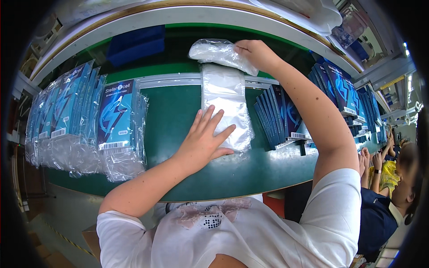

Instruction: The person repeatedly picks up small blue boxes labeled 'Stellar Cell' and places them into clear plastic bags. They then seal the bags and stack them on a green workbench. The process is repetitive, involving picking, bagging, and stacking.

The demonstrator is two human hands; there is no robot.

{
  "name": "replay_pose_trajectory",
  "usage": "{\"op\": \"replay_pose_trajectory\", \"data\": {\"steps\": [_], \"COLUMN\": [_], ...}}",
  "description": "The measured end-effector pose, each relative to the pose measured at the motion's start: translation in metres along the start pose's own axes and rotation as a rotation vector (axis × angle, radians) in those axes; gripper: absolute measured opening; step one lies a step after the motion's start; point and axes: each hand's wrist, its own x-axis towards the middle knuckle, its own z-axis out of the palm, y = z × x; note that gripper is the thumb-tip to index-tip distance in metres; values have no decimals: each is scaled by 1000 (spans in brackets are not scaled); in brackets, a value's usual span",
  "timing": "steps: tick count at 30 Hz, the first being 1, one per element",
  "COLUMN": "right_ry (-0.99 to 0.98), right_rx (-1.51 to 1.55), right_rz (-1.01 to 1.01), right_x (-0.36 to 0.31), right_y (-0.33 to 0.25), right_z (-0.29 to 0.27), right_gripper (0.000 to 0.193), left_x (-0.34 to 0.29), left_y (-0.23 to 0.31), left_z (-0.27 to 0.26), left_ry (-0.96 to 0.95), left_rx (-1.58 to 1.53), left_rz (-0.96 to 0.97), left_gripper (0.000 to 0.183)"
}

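A stack of flat clear plastic bags [225, 85] lies lengthwise in the middle of the green table. My left hand [196, 140] rests on its near left part, fingers spread and palm down. Beyond the stack's far end, my right hand [259, 54] has its fingers closed on a crumpled clear plastic bag [212, 50]. The fingertips of that hand are partly hidden and slightly blurred. To the left stand flat blue boxes [117, 109] in clear bags. Just right of the stack, several dark blue boxes [273, 114] without bags lean in a row.
A blue bin [136, 45] sits at the back left. More blue boxes [339, 87] are piled at the far right, past my right arm. A metal rail [172, 80] crosses the table behind the work area. Other people [380, 210] sit along the right side.
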Motion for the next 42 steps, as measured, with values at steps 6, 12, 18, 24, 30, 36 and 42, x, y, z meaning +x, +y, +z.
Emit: {"op": "replay_pose_trajectory", "data": {"steps": [6, 12, 18, 24, 30, 36, 42], "right_ry": [-121, 39, -17, 71, 692, 568, 136], "right_rx": [11, -576, -520, -432, -288, 1122, 1679], "right_rz": [-50, -274, 282, 584, 155, 365, 780], "right_x": [-10, -59, -114, -159, -172, -194, -213], "right_y": [-4, -24, -71, -57, -62, -111, -111], "right_z": [5, 29, -45, -43, -40, -36, -3], "right_gripper": [26, 53, 75, 71, 68, 69, 57], "left_x": [0, 2, -10, -2, 9, 11, 18], "left_y": [-6, -4, 8, 0, -2, 13, 0], "left_z": [4, -2, -27, -35, -33, -41, -46], "left_ry": [8, -43, -45, -31, -79, 46, -14], "left_rx": [-28, -33, 37, 47, 44, -152, 168], "left_rz": [10, 22, -51, 32, -18, -107, 75], "left_gripper": [60, 58, 42, 28, 27, 31, 32]}}
